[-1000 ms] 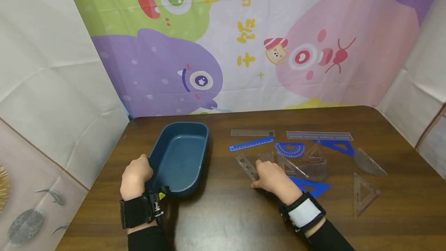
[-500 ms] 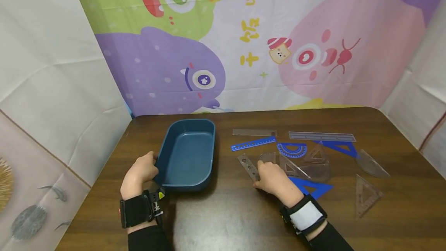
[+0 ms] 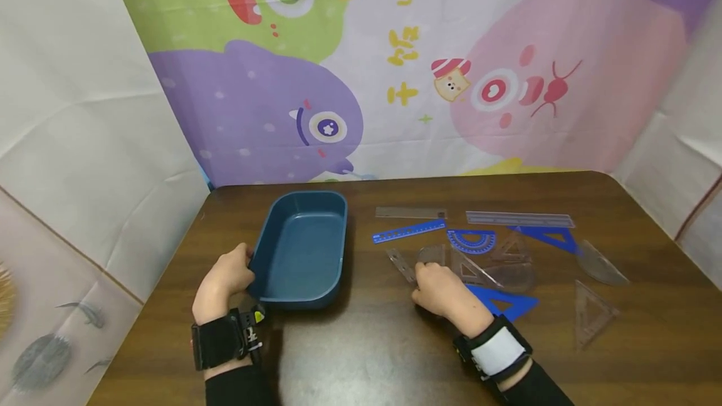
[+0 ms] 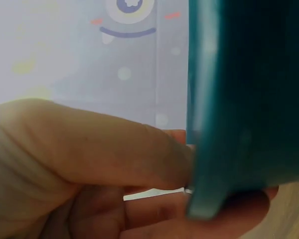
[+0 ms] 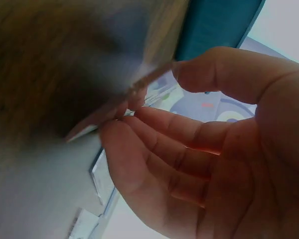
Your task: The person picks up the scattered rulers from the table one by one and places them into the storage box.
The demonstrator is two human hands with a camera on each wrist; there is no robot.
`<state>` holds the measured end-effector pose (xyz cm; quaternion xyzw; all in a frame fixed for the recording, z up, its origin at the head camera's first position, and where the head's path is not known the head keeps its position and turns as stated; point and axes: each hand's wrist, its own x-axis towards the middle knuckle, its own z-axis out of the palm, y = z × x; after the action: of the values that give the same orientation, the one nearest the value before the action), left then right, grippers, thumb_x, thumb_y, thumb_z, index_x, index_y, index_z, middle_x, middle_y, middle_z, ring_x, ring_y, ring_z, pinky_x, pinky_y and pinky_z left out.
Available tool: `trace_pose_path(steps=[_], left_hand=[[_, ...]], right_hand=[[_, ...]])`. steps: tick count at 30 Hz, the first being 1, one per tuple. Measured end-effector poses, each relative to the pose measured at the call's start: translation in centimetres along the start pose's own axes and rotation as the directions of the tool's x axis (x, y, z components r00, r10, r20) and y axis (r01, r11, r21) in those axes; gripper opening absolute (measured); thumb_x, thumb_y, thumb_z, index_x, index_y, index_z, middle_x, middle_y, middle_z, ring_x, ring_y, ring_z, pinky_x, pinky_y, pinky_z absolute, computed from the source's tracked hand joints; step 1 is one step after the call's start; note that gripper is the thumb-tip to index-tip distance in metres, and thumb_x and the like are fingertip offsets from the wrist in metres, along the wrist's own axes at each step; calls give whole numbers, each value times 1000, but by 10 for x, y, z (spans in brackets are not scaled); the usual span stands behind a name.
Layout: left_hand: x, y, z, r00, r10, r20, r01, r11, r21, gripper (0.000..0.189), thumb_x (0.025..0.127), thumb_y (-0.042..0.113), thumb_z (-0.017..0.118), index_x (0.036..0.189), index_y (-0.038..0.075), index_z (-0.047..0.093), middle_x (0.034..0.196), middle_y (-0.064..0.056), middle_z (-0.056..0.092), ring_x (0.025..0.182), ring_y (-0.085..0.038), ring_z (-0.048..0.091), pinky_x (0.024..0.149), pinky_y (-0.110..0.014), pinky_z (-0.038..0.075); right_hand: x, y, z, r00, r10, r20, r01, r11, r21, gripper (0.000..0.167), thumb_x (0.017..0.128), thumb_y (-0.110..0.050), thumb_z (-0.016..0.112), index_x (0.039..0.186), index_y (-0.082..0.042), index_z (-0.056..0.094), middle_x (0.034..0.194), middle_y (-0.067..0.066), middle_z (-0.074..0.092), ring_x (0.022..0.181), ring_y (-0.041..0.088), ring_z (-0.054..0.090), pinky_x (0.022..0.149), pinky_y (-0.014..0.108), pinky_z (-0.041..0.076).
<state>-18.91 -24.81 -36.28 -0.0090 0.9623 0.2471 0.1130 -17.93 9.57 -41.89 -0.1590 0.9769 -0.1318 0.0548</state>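
A dark teal rectangular bin (image 3: 304,246) stands on the left of the table. My left hand (image 3: 227,275) grips its near left rim; in the left wrist view the thumb lies outside the wall (image 4: 209,99) with fingers beneath. Right of the bin, my right hand (image 3: 445,293) pinches a short clear ruler (image 3: 399,263) with holes in it. The right wrist view has this ruler (image 5: 152,79) edge-on, thumb at one edge and fingertips at the other. Its near end is hidden by the hand. Clear protractors (image 3: 431,254) and set squares (image 3: 470,268) lie beside the right hand.
A blue set square (image 3: 504,301) lies just right of the right hand. Farther back are a blue ruler (image 3: 408,230), a blue protractor (image 3: 471,241) and clear rulers (image 3: 519,219). A clear set square (image 3: 592,315) lies far right. A printed cloth (image 3: 406,136) hangs behind the table.
The bin has shifted right and slightly away, with my left hand on it. The clear ruler in my right hand has tilted and looks narrower now.
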Motion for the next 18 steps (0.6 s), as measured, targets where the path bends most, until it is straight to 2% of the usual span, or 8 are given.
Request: trace_pose_path(steps=[4, 11, 15, 18], left_hand=[[-1, 1, 1, 1000, -1, 4, 1, 1000, -7, 44, 72, -8, 42, 116, -14, 40, 107, -34, 52, 84, -33, 56, 59, -34, 48], [0, 4, 3, 1000, 0, 19, 1, 999, -34, 47, 71, -8, 42, 118, -14, 37, 111, -36, 50, 85, -32, 57, 59, -34, 49], [0, 3, 3, 1000, -2, 21, 2, 999, -43, 47, 71, -8, 42, 117, -13, 38, 110, -35, 50, 86, -33, 58, 59, -34, 50], [0, 2, 3, 1000, -5, 23, 6, 999, -48, 46, 72, -8, 42, 117, -12, 38, 110, -34, 51, 85, -32, 58, 59, -33, 49]], right_hand=[[-1, -2, 2, 1000, 9, -22, -10, 999, -32, 28, 74, -12, 64, 93, 7, 58, 83, 21, 61, 77, 37, 61, 64, 46, 50], [0, -4, 3, 991, 15, -135, -30, 993, -113, 21, 76, -9, 65, 87, 4, 54, 75, 20, 62, 67, 36, 61, 55, 44, 50], [2, -4, 0, 992, 24, -126, -39, 991, -124, 11, 80, -4, 59, 85, 3, 52, 71, 20, 62, 64, 36, 61, 51, 43, 49], [5, -5, -8, 994, 34, -105, -48, 991, -126, 18, 79, -6, 61, 91, 4, 53, 74, 20, 62, 65, 35, 61, 52, 43, 49]])
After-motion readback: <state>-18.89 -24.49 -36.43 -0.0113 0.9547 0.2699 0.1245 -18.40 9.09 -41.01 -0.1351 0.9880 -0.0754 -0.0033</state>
